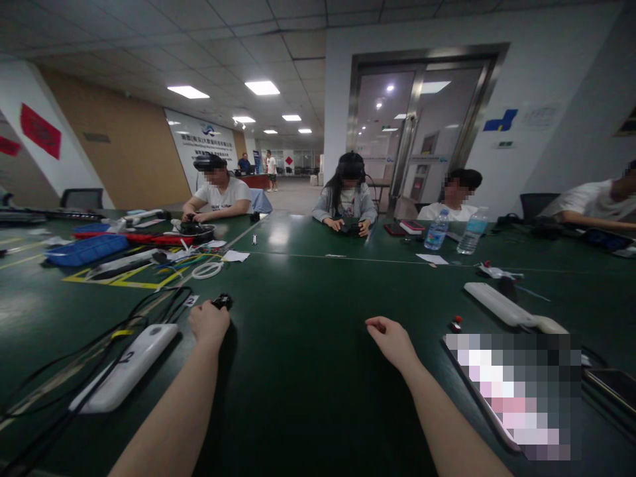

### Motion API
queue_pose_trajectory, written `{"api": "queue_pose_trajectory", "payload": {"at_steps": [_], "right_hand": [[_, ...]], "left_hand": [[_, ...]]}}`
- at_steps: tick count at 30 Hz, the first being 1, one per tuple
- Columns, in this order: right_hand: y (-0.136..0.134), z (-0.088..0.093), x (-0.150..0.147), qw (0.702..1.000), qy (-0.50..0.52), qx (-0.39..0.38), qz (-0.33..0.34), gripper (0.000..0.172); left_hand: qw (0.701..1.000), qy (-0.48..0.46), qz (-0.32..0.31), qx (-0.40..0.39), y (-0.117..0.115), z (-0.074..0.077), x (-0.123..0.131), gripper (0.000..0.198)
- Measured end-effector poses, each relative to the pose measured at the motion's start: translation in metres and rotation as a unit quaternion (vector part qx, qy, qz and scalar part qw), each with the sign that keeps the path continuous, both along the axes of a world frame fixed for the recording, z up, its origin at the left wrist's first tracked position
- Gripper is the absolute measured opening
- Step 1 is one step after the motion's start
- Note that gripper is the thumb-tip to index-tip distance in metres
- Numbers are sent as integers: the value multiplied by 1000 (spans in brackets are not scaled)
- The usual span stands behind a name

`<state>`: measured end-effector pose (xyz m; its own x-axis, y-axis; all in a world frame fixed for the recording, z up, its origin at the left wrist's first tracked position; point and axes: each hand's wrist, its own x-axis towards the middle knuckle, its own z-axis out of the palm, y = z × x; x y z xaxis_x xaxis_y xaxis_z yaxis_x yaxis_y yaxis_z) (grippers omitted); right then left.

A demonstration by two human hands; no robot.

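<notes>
The left hand (209,322) curls beside a small black plastic piece (222,302), its grip unclear. The right hand (392,342), loosely curled, holds nothing above the dark green tabletop (308,397).

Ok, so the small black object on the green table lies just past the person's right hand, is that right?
Not quite: in the head view, the small black object on the green table lies just past the person's left hand, not the right hand.
</notes>
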<state>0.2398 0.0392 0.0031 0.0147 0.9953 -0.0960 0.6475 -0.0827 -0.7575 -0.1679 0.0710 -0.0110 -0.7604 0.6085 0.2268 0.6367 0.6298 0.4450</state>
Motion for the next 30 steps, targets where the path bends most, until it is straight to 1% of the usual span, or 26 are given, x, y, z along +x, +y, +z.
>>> {"api": "queue_pose_trajectory", "payload": {"at_steps": [4, 9, 14, 17, 19, 21, 22, 23, 24, 25, 26, 27, 28, 29, 30], "right_hand": [[-2, 1, 0, 1000, 11, -8, -3, 29], [-3, 1, -1, 1000, 21, 1, -12, 27], [-3, 1, -1, 1000, 25, 5, -12, 26], [-3, 2, -2, 1000, 21, 8, -11, 26], [-3, 1, -2, 1000, 18, 10, -13, 26], [-3, 1, -2, 1000, 18, 12, -13, 26], [-3, 1, -3, 1000, 21, 13, -13, 26], [-3, 1, -3, 1000, 23, 15, -13, 27], [-3, 1, -4, 999, 25, 16, -14, 27], [-4, 1, -6, 999, 27, 17, -13, 27], [-5, 2, -7, 999, 28, 21, -9, 27], [-7, 4, -10, 999, 30, 26, 2, 28], [-9, 6, -12, 999, 32, 34, 20, 28], [-11, 8, -15, 998, 33, 42, 46, 29], [-13, 10, -18, 995, 34, 50, 78, 30]], "left_hand": [[1000, -5, -3, -13, -2, 2, 1, 49], [1000, -13, 1, -9, -2, 3, 2, 50], [1000, -14, -2, 0, -3, 2, 4, 47], [1000, -14, -7, -8, -5, 5, 5, 46], [1000, -16, -8, -20, -5, 8, 8, 47], [999, -16, -33, -37, -4, 11, 19, 48], [996, -15, -68, -47, -5, 12, 29, 47], [991, -16, -123, -55, -5, 13, 41, 46], [979, -18, -192, -61, -7, 13, 56, 44], [957, -23, -282, -59, -9, 13, 73, 41], [925, -38, -375, -49, -13, 12, 92, 39], [879, -55, -473, -31, -17, 11, 110, 38], [826, -73, -559, -23, -22, 9, 127, 39], [786, -81, -613, -17, -27, 9, 142, 39], [761, -79, -644, -11, -32, 8, 154, 38]]}}
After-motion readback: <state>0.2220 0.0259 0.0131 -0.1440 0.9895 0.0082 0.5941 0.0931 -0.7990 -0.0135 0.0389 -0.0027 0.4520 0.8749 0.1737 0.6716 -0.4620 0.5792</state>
